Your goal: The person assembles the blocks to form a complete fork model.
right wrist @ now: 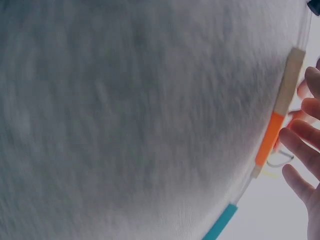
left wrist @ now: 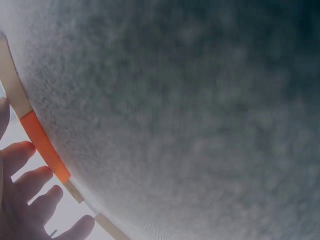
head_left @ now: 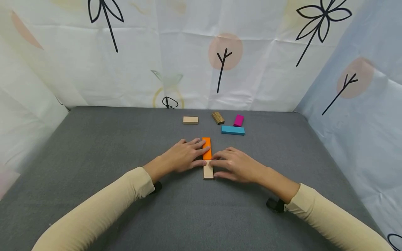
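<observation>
An orange block (head_left: 207, 156) and a pale wooden block (head_left: 208, 172) lie end to end in a line on the grey cloth. My left hand (head_left: 183, 156) reaches in from the left, its straight, spread fingers on the orange block and its thumb by the joint between the two. From the other side comes my right hand (head_left: 238, 166), with loosely bent fingers at the joint and its thumb beside the pale block's right edge. Both wrist views show the pair edge-on, with the orange block (left wrist: 46, 146) next to the fingers. Neither hand visibly grips a block.
Farther back lie another pale block (head_left: 190, 120), a brown wooden block (head_left: 218, 118), a magenta block (head_left: 238, 121) and a blue block (head_left: 232, 130), the last two close together. Printed fabric (head_left: 188, 69) hangs behind the grey surface (head_left: 125, 129) and along its sides.
</observation>
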Demonstrator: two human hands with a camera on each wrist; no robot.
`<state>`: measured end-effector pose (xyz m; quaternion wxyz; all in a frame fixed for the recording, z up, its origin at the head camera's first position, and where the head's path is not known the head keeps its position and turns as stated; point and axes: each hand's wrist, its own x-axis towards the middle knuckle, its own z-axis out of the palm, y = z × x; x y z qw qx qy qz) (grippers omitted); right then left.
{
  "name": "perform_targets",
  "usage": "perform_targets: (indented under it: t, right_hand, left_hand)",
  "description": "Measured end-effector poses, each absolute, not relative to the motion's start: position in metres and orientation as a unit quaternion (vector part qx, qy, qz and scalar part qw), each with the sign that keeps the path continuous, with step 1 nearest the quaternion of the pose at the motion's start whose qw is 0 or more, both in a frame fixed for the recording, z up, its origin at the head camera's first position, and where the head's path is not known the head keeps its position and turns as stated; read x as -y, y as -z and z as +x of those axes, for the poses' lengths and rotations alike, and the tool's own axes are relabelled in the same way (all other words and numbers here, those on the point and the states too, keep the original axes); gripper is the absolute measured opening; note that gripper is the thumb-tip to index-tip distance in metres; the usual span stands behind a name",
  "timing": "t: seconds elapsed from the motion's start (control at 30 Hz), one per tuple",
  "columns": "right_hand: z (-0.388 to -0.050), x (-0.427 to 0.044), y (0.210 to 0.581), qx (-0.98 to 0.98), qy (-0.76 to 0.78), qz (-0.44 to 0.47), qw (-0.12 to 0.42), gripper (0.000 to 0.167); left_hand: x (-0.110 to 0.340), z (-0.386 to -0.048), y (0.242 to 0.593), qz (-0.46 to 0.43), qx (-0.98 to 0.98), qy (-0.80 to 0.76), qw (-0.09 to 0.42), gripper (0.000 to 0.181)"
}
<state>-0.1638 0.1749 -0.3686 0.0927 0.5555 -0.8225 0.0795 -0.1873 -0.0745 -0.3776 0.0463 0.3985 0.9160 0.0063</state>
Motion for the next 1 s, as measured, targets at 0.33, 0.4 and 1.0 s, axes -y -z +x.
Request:
perform_targets:
  t: [0.33, 0.4, 1.0]
  right_hand:
    - [-0.197, -0.207, 0.363, 0.901, -0.091, 0.419, 0.062, 0.046]
    - [-0.204, -0.216, 0.365, 0.919, -0.09, 0.382, 0.045, 0.051]
    - [-0.227, -0.24, 0.373, 0.95, -0.091, 0.298, 0.004, 0.056]
  left_hand:
    - [0.072, -0.186, 0.377, 0.386, -0.92, 0.003, 0.065, 0.065]
    - [0.072, -0.186, 0.376, 0.383, -0.921, 0.004, 0.069, 0.065]
    - [0.071, -0.184, 0.373, 0.391, -0.918, -0.005, 0.063, 0.063]
